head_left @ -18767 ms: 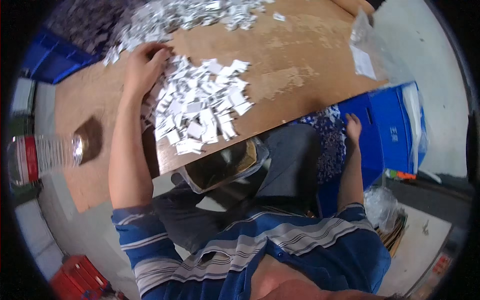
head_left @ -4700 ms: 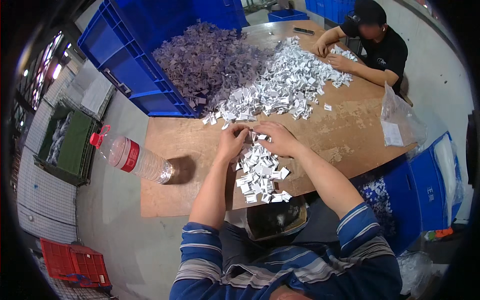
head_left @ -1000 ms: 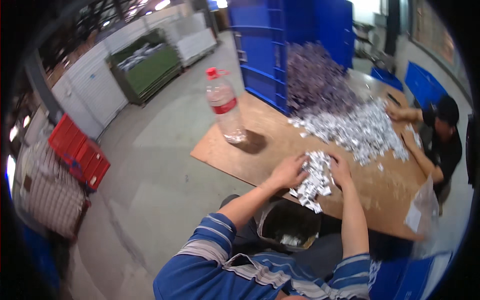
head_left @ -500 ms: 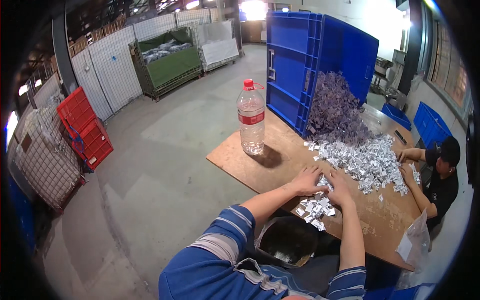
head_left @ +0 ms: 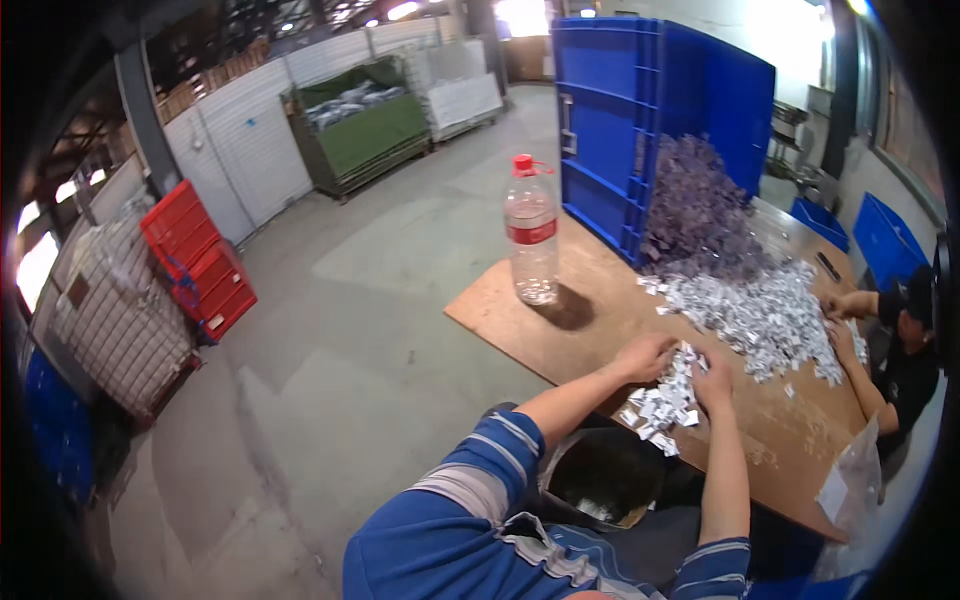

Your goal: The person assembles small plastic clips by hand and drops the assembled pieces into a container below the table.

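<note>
A small heap of white, tab-like pieces [head_left: 662,408] lies at the near edge of the wooden table [head_left: 490,305], with part of it running up between my hands. My left hand [head_left: 645,358] rests on the heap's left side, fingers curled in; anything inside them is hidden. On the right side, my right hand [head_left: 713,382] touches the pieces with its fingers loosely bent and apart. Farther back spreads a larger pile of the same white pieces [head_left: 745,315]. Behind it, greyish-purple pieces [head_left: 695,210] spill from a blue crate [head_left: 608,120] lying on its side.
A clear bottle [head_left: 532,240] with a red cap stands at the table's left. Below the near edge sits a dark bucket [head_left: 605,475]. A co-worker [head_left: 895,345] has both hands at the large pile's right. A plastic bag [head_left: 850,485] hangs at the right corner.
The whole view has shifted, so the scene sits farther right. My hands have drawn apart, and the left fingers, spread before, are now curled. More of the white heap shows between them.
</note>
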Motion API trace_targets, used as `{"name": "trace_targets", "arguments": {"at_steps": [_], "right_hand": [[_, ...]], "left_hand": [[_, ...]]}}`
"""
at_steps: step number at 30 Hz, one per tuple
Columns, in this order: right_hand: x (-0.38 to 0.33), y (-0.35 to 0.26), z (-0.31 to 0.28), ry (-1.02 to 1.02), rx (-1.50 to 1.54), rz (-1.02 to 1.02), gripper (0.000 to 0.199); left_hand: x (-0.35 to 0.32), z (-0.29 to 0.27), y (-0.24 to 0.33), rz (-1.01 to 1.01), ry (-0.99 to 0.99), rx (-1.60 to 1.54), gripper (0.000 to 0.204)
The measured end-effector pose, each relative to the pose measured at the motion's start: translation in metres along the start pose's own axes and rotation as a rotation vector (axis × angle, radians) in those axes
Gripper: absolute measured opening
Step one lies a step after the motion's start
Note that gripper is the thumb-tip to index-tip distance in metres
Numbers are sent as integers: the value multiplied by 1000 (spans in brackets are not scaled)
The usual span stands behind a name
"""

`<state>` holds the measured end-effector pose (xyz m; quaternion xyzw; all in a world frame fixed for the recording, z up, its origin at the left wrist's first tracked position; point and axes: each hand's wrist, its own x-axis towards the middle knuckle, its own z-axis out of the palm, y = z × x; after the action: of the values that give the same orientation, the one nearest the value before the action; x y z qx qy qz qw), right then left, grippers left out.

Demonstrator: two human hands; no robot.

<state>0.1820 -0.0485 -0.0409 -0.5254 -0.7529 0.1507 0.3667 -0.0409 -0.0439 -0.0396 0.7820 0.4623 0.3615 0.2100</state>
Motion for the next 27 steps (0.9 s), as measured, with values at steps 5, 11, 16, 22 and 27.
{"name": "trace_targets", "arguments": {"at_steps": [5, 11, 16, 22, 27], "right_hand": [[-5, 7, 2, 103, -123, -123, 36], [-3, -4, -1, 33, -93, 22, 36], [-1, 9, -6, -43, 205, -14, 46], [-56, 20, -24, -22, -39, -17, 52], [-96, -22, -22, 2, -160, 10, 54]], "left_hand": [[-4, 4, 4, -37, 69, -126, 38], [2, 0, -13, -373, 60, -328, 39], [-7, -19, -29, -241, -5, -166, 39], [-51, -33, 6, -50, -157, -29, 62], [-80, -37, 15, 157, -109, 126, 70]]}}
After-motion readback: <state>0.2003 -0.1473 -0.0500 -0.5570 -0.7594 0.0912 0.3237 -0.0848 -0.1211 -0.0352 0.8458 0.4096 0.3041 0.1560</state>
